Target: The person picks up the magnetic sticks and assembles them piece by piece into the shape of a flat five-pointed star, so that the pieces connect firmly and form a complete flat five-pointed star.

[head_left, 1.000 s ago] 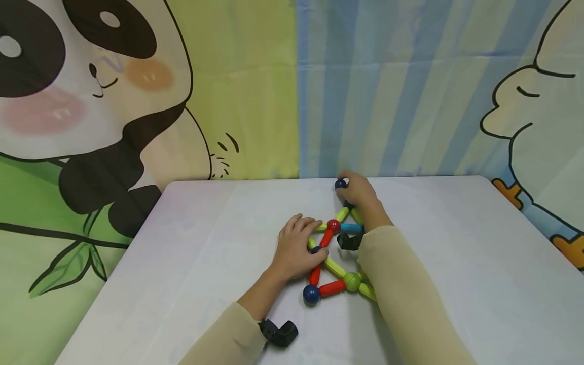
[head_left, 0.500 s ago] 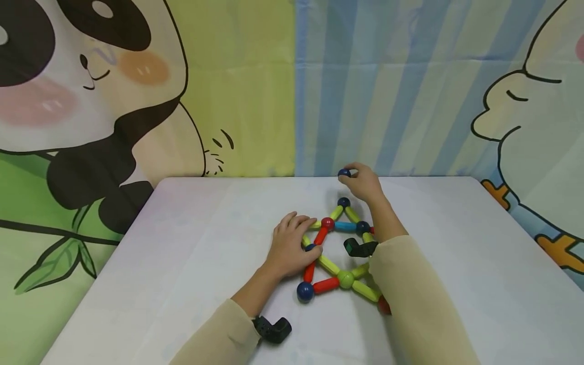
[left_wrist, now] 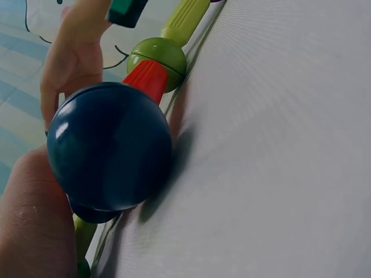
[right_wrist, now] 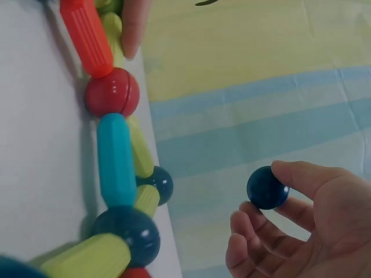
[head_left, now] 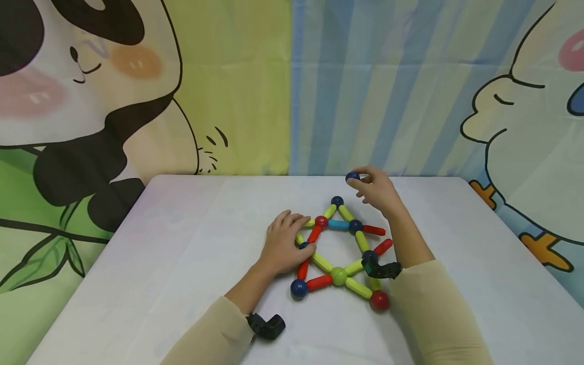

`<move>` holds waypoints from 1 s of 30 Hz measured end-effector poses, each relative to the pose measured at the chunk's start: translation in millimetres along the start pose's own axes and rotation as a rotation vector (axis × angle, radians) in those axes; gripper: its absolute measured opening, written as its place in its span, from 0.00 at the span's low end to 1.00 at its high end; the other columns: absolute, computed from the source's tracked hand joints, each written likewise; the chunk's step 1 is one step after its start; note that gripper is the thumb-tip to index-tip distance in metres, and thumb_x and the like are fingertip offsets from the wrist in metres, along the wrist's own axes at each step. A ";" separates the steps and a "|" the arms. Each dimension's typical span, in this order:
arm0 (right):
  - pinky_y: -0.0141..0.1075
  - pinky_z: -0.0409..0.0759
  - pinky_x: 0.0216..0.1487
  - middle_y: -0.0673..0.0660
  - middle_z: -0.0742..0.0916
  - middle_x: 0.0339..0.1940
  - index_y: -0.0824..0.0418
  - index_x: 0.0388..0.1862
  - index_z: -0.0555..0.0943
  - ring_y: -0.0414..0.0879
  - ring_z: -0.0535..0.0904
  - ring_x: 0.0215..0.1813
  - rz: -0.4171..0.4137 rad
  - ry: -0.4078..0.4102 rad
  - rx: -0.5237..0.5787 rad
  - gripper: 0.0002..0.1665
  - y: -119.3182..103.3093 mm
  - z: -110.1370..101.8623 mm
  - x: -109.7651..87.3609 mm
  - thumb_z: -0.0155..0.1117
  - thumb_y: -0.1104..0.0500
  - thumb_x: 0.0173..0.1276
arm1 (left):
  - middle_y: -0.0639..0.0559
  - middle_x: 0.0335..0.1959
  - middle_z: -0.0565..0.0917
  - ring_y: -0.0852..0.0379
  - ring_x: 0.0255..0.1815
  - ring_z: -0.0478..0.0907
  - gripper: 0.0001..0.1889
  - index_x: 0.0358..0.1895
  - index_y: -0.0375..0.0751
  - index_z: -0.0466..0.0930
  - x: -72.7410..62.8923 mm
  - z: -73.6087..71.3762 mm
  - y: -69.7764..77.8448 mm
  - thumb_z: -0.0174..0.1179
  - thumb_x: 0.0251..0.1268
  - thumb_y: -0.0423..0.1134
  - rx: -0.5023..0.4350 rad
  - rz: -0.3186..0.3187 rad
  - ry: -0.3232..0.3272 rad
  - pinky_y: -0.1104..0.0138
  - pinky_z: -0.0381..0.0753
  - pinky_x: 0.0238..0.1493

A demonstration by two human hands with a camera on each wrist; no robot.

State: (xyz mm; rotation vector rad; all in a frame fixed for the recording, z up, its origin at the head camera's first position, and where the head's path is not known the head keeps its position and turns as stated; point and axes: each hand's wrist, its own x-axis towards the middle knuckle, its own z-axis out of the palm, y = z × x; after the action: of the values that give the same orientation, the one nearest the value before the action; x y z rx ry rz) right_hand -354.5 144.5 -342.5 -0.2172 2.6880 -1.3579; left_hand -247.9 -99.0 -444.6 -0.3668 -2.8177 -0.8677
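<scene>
My right hand (head_left: 377, 188) pinches a dark blue ball (right_wrist: 267, 187) between thumb and fingers, above the table's far edge. Below it lies a flat frame of coloured rods and balls, apart from the held ball. Its far tip is a dark blue ball (head_left: 337, 201); a red ball (head_left: 321, 222), a light blue rod (head_left: 339, 225) and a green ball (head_left: 339, 276) belong to it. My left hand (head_left: 284, 246) rests over the frame's left side, fingers fairly straight near a yellow-green rod, thumb against a blue ball. A larger blue ball (left_wrist: 110, 146) sits at the near-left corner.
Two red rods (head_left: 374, 230) stick out from the frame's right side, loose-ended. A red ball (head_left: 379, 301) forms its near-right corner. The white table (head_left: 205, 228) ends at a printed cloth backdrop (head_left: 246, 86). Each wrist wears a black camera (head_left: 266, 327).
My right hand has moved away from the frame's far tip, then right, carrying the blue ball. The right forearm's shift uncovers the frame's right side. My left hand stays on the frame.
</scene>
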 end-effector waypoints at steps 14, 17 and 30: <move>0.36 0.85 0.45 0.70 0.81 0.56 0.62 0.73 0.69 0.63 0.80 0.53 0.055 0.045 0.014 0.40 36.8 -22.2 -48.8 0.60 0.37 0.75 | 0.48 0.72 0.73 0.42 0.81 0.55 0.34 0.73 0.52 0.74 -2.1 2.7 -0.1 0.59 0.63 0.56 -0.010 -0.001 0.006 0.39 0.58 0.77; 0.35 0.85 0.44 0.70 0.81 0.56 0.63 0.72 0.68 0.60 0.81 0.50 0.078 0.043 0.016 0.40 42.8 -26.6 -56.8 0.59 0.36 0.75 | 0.48 0.72 0.74 0.42 0.81 0.55 0.33 0.72 0.52 0.74 -0.8 1.3 -1.8 0.59 0.62 0.56 -0.003 -0.001 0.013 0.39 0.58 0.77; 0.35 0.86 0.46 0.68 0.79 0.60 0.66 0.73 0.66 0.55 0.80 0.51 0.244 -0.073 -0.018 0.47 77.7 -50.3 -80.1 0.59 0.32 0.73 | 0.48 0.72 0.74 0.42 0.82 0.54 0.34 0.73 0.51 0.74 -0.2 0.7 -1.9 0.59 0.62 0.57 0.006 0.002 0.001 0.39 0.58 0.77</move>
State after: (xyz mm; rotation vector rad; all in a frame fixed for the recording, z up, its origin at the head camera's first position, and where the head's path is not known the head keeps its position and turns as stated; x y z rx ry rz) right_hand -290.2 244.4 -372.0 0.0580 2.5667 -1.2295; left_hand -248.3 -100.1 -446.2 -0.3681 -2.8174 -0.8585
